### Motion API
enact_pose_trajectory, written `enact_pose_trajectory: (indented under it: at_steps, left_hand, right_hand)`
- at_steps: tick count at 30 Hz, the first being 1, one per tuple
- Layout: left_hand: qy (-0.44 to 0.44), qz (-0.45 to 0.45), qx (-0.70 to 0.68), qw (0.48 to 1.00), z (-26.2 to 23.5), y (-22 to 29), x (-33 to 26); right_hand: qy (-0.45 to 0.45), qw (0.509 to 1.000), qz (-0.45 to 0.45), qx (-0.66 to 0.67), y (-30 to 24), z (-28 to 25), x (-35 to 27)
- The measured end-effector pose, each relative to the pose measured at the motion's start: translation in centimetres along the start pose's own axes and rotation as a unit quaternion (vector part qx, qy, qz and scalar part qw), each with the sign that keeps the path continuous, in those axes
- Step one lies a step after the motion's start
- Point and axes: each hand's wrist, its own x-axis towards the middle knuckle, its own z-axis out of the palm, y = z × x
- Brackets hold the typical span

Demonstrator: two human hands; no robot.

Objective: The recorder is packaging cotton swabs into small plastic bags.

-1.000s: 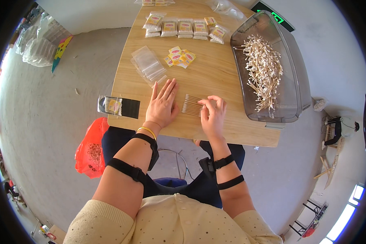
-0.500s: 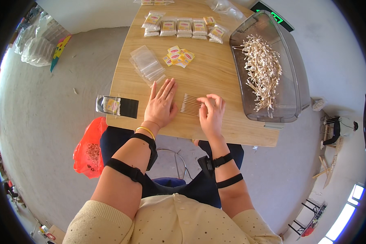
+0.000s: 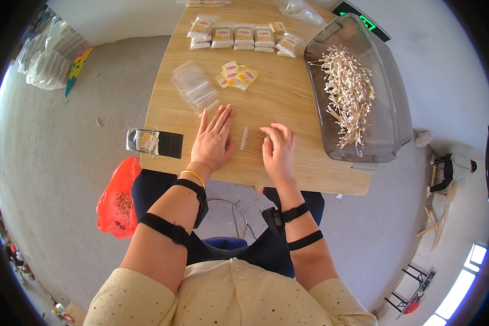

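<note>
Evidently, left hand point(image 3: 212, 143) flat on table point(image 3: 309, 165), fingers extended, gripping nothing visible, perhaps for support; right hand point(image 3: 280, 149) half-curled at right end of cotton-swab row point(image 3: 250, 140) between hands, grip unclear, likely squaring sticks; grey tub point(image 3: 390, 103) right, probably for easy reach

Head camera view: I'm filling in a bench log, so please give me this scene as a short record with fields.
left hand: palm down on the wooden table
right hand: fingers at the right end of the swab row; grip unclear
swab row: side by side, between the hands
clear bags: beyond the left hand
yellow-and-white cards: loose pile, right of the bags
swab packs: row farther back
grey bin: right side, holding loose swabs
</note>
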Motion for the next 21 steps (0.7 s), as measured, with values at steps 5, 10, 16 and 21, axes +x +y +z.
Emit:
enact_pose_trajectory:
  at_steps: [5, 10, 16, 21]
  left_hand:
    - [0.003, 0.015, 0.009, 1.000, -0.1, -0.2, -0.2]
    - [-0.031, 0.079, 0.008, 0.996, -0.8, 0.2, -0.8]
    - [-0.056, 0.062, 0.070, 0.994, 0.3, 1.4, -1.8]
    - [-0.069, 0.053, 0.063, 0.994, 1.1, 2.6, -1.6]
  right_hand:
    - [0.000, 0.998, 0.032, 0.052, 0.0, -1.0, -1.8]
    - [-0.082, 0.993, -0.005, -0.084, -0.6, -1.4, -4.2]
    - [-0.098, 0.990, 0.002, -0.097, -1.1, -0.6, -3.8]
    - [-0.116, 0.983, 0.010, -0.144, -0.9, 0.9, -3.7]
